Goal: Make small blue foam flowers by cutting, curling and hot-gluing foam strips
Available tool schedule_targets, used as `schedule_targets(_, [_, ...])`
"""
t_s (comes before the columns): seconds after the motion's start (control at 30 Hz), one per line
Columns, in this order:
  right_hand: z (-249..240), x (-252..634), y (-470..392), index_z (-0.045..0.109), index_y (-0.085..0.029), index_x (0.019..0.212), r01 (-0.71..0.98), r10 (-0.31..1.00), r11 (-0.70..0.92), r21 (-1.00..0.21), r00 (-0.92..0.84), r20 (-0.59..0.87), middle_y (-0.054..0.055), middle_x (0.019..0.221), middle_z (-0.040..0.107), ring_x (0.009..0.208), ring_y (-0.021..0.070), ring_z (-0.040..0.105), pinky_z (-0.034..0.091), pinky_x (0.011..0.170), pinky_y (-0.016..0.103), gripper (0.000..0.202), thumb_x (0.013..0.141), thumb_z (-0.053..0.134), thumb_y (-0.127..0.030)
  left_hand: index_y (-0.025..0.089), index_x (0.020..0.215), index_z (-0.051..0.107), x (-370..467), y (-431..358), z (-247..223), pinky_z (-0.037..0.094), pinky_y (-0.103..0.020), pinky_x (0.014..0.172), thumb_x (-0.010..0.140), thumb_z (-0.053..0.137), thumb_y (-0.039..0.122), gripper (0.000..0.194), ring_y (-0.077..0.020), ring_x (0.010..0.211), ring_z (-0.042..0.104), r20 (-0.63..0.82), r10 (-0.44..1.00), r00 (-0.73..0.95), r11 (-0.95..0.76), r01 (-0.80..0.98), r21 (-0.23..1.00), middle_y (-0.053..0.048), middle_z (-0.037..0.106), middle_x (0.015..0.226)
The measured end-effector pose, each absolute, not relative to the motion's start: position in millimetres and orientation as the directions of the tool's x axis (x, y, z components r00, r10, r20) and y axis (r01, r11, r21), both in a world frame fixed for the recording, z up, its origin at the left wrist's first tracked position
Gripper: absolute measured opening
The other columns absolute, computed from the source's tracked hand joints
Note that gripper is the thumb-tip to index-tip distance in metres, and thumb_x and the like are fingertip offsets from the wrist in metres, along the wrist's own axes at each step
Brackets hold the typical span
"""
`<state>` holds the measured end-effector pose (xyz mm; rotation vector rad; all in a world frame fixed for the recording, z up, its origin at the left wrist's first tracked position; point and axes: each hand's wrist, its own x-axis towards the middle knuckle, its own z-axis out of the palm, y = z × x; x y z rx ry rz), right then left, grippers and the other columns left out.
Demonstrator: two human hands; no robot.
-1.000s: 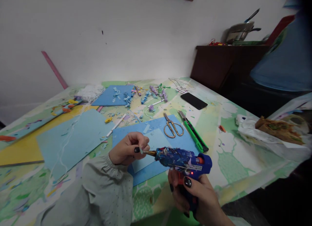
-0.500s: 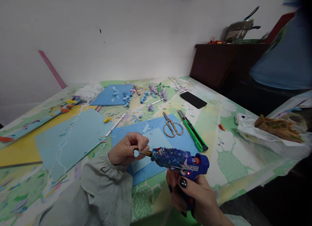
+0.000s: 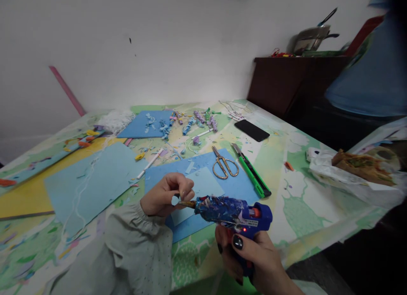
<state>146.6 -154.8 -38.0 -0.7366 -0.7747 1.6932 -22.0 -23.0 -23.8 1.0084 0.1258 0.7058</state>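
My right hand (image 3: 254, 252) is wrapped round the grip of a blue hot glue gun (image 3: 222, 210), whose small red light is lit. The gun's nozzle points left and meets a small light blue foam piece (image 3: 174, 200), or comes very close to it. That piece is pinched between the fingertips of my left hand (image 3: 168, 193). Beneath both hands lies a blue foam sheet (image 3: 203, 159) with a paler sheet (image 3: 206, 182) on top. Gold-handled scissors (image 3: 225, 164) rest on its upper right part, beside a green utility knife (image 3: 252, 172).
Behind lie several small coloured foam figures (image 3: 188, 126) and a black phone (image 3: 252, 130). To the left are a light blue sheet (image 3: 92, 176), a yellow sheet (image 3: 25, 199) and white string (image 3: 116, 120). A wrapped sandwich (image 3: 362, 168) sits at the right edge. Scraps are scattered about.
The glue gun's nozzle has dropped slightly and tilts a little differently against the blue piece. The blue piece has shifted slightly left. Both hands keep their grips.
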Motion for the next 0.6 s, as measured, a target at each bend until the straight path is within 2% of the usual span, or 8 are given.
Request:
schedule_targets(0.17, [-43.4,145.6,-153.9,0.056,-0.011,0.075,-0.596,0.973,-0.171,-0.784,-0.226,-0.04,-0.006,0.046,0.04,0.036,0.0031,0.031,0.023,0.034,0.017,0.034,0.069,0.065,-0.044,0.013,0.055,0.056,-22.1,-23.8,-24.5,0.028,-0.018,0.039,0.063,0.072,0.023,0.02,-0.0056,0.043,0.034,0.207,0.614,0.762,0.331,-0.486,0.809,0.005,0.035,0.05])
schedule_targets(0.37, [-41.5,146.0,-155.6,0.056,-0.012,0.077,-0.578,0.974,-0.203,-0.79,-0.199,-0.105,-0.004,0.049,0.044,0.036,0.003,0.032,0.025,0.034,0.017,0.036,0.066,0.067,-0.044,0.013,0.056,0.059,-22.2,-23.2,-23.0,0.024,-0.017,0.038,0.064,0.071,0.023,0.017,-0.005,0.042,0.032,0.222,0.578,0.786,0.352,-0.485,0.801,0.005,0.033,0.049])
schedule_targets(0.6, [-38.3,152.6,-159.5,0.057,-0.011,0.074,-0.544,0.979,-0.182,-0.819,-0.178,-0.099,-0.005,0.046,0.041,0.036,0.0033,0.032,0.023,0.036,0.018,0.038,0.066,0.067,-0.047,0.015,0.06,0.062,-23.3,-20.9,-25.7,0.024,-0.016,0.037,0.066,0.07,0.022,0.013,-0.0049,0.042,0.03,0.235,0.565,0.791,0.356,-0.491,0.795,0.005,0.032,0.049])
